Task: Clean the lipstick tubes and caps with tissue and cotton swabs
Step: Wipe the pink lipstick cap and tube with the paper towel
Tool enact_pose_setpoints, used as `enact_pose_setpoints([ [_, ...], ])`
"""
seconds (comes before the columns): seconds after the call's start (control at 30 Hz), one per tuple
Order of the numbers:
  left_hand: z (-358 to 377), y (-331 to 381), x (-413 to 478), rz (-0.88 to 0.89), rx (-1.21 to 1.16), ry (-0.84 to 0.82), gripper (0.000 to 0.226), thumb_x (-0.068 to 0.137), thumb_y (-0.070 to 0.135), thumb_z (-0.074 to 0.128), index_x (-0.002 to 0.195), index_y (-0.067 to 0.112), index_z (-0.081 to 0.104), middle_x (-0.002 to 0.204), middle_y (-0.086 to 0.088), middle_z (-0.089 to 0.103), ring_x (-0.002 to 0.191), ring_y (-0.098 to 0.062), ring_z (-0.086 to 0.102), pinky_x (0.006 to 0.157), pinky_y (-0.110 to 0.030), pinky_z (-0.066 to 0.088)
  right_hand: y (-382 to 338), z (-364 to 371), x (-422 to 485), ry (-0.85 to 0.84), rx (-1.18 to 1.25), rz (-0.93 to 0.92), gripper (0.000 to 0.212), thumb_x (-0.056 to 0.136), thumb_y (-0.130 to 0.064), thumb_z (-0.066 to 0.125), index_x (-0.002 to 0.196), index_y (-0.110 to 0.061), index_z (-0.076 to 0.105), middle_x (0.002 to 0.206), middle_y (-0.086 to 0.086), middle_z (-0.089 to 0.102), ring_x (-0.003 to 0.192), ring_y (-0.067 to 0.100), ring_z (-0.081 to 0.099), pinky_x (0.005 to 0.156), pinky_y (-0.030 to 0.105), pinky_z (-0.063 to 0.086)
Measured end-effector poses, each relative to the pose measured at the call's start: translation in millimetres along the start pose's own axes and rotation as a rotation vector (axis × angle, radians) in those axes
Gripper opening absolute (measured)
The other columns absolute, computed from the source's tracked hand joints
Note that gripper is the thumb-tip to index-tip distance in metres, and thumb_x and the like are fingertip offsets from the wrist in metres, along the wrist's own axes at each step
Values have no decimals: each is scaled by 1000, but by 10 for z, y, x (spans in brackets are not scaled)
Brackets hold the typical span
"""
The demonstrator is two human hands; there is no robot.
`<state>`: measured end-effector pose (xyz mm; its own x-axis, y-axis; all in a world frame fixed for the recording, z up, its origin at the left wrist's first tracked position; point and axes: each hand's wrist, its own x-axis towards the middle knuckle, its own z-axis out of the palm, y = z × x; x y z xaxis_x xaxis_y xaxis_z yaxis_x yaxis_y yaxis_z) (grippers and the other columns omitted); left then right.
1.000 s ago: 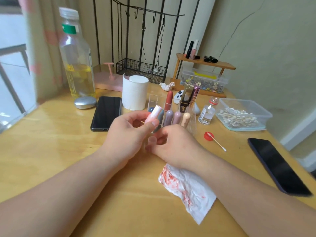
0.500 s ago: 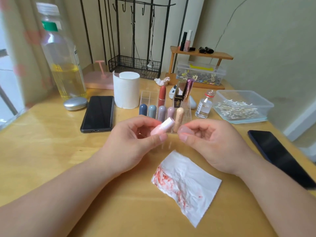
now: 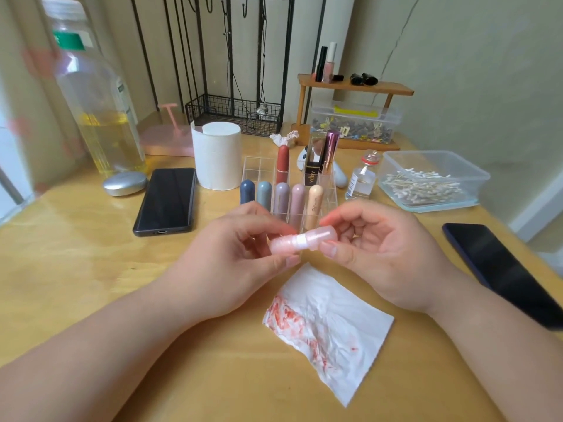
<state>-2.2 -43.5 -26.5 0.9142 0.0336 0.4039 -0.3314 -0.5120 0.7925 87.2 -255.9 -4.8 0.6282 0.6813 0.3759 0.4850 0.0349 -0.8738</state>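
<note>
Closed up since half a second ago: the right hand (image 3: 374, 254) has brought its cap (image 3: 323, 234) onto the end of the pink lipstick tube (image 3: 283, 247), with a white neck band showing between them (we read this as recapping, not yet seated). Nearest us, the stained tissue (image 3: 335, 324) lies flat on the table at 6 o'clock of the hands, same spot as before. Our left hand (image 3: 231, 263) pinches the tube's base between thumb and fingertips. The right pinches the cap likewise, cap end slightly higher. To do it well we'd keep both axes in line and push straight until the band disappears. The clear organizer (image 3: 259, 167) with the other lipsticks stands at 12 o'clock, swab box (image 3: 432, 166) at 2, tissue roll (image 3: 217, 156) at 11.
</note>
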Motion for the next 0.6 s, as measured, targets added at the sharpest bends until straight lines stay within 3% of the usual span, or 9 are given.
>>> enact_pose_setpoints([
  [0.07, -2, 12, -6, 1, 21, -37, 21, 84, 31, 79, 104, 32, 76, 92, 5, 61, 81, -21, 60, 73, -31, 51, 35, 27, 2, -5, 12, -2, 23, 82, -9, 70, 105, -8, 69, 88, 8, 67, 79, 31, 57, 69, 31, 51],
  [0.2, 0, 54, -14, -2, 73, -109, 19, 91, 41, 65, 106, 33, 73, 92, 10, 59, 86, -17, 58, 73, -18, 43, 66, 65, 10, -10, 56, 26, 22, 85, -8, 67, 107, -6, 70, 81, -9, 65, 71, 7, 55, 64, 14, 45],
  [0.3, -3, 71, -24, 16, 88, -120, 19, 93, 41, 63, 107, 32, 72, 94, 9, 59, 86, -18, 59, 73, -17, 44, 76, 71, 12, -2, 57, 47, 16, 88, -11, 69, 103, -6, 71, 77, -9, 66, 64, 3, 58, 62, 12, 45],
  [0.47, 11, 89, -40, 83, 159, -18, 13, 89, 31, 73, 101, 25, 74, 90, 8, 59, 82, -18, 59, 71, -22, 47, 3, 142, 30, 27, 139, 177, 21, 79, -21, 66, 91, -3, 68, 62, -4, 61, 49, 2, 52, 50, 14, 41],
  [0.6, 54, 111, -33, 51, 194, 38, 11, 86, 32, 77, 96, 27, 75, 83, 10, 57, 79, -14, 58, 67, -15, 42, 30, 212, 75, 112, 40, 226, 34, 79, -42, 66, 74, -9, 63, 56, 0, 56, 45, 8, 44, 45, 18, 35],
])
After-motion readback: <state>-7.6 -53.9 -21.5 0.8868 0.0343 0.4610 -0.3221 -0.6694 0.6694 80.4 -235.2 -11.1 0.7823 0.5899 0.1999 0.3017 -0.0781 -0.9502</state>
